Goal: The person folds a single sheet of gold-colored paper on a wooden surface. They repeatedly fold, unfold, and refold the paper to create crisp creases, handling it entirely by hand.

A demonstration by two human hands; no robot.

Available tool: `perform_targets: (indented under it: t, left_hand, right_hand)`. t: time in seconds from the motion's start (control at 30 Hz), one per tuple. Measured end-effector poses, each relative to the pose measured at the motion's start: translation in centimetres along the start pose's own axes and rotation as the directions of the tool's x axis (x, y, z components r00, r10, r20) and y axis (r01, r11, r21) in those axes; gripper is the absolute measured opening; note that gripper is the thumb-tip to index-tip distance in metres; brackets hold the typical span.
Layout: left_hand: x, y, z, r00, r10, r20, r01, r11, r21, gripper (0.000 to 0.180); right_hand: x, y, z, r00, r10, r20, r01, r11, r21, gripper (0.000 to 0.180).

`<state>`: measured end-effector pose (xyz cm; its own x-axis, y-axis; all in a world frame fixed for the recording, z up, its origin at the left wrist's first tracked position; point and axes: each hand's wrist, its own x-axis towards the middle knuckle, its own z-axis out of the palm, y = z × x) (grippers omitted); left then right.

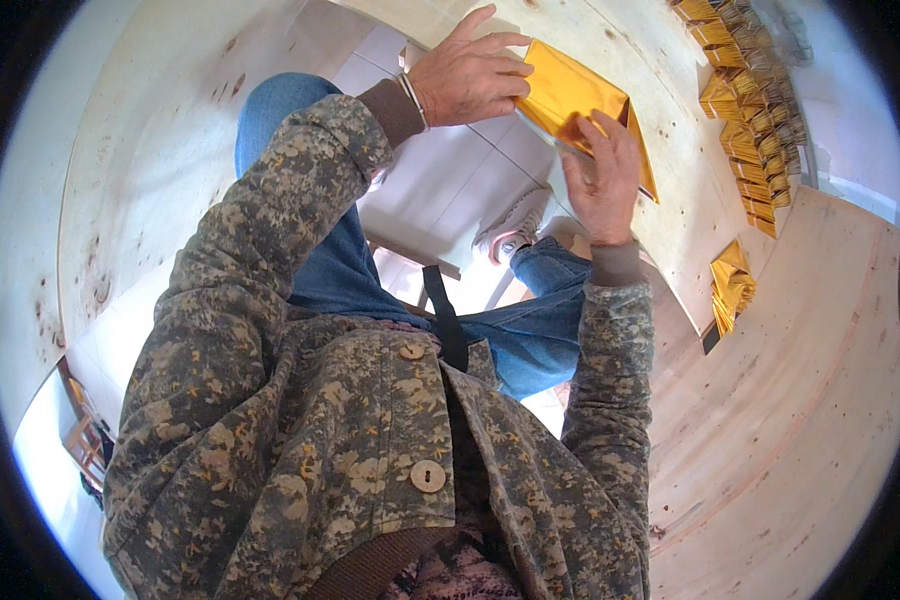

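Note:
A shiny gold foil sheet (570,85) lies at the near edge of the pale wooden table, with a crease and a raised flap at its right end. My left hand (475,75) is open at the sheet's left side, thumb pointing away and fingertips touching the foil edge. Over the near right part of the sheet is my right hand (605,185), its fingers slightly bent and the thumb apart from them. The fingertips rest on or just above the foil; exact contact is hard to make out.
Rows of folded gold foil pieces (745,130) stand packed together along the table's far right. A smaller folded gold piece (732,283) lies nearer on the right. The wooden table (770,400) curves around my right side. Below are my legs and a tiled floor (420,190).

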<state>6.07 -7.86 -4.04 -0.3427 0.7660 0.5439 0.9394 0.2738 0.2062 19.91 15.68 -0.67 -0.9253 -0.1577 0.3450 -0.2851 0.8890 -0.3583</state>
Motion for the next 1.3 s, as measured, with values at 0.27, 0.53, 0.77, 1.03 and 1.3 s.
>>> perform_targets:
  t: [0.27, 0.53, 0.77, 1.03, 1.3]
  left_hand:
    - [1.2, 0.2, -0.1, 0.990, -0.123, 0.074, 0.123, 0.992, -0.001, 0.015]
    - [2.0, 0.2, 0.3, 0.965, -0.248, 0.082, 0.253, 0.966, -0.058, 0.018]
    - [3.4, 0.6, 1.3, 0.912, -0.411, 0.004, 0.406, 0.897, -0.174, 0.018]
    - [5.3, 0.8, 1.8, 0.904, -0.422, -0.073, 0.384, 0.873, -0.301, 0.018]
    - [6.8, 0.3, 2.3, 0.901, -0.431, 0.049, 0.427, 0.860, -0.281, 0.020]
  right_hand:
    - [2.7, -3.7, 2.8, 0.984, 0.103, -0.145, -0.095, 0.994, 0.059, 0.020]
    - [3.7, -3.1, 3.6, 0.800, 0.599, -0.046, -0.484, 0.688, 0.541, 0.013]
    - [4.5, -1.9, 3.0, 0.723, 0.684, 0.095, -0.564, 0.506, 0.652, 0.017]
    - [4.6, -1.2, 2.5, 0.714, 0.689, 0.123, -0.563, 0.462, 0.686, 0.017]
    - [4.9, -0.8, 1.7, 0.640, 0.745, 0.190, -0.604, 0.334, 0.724, 0.016]
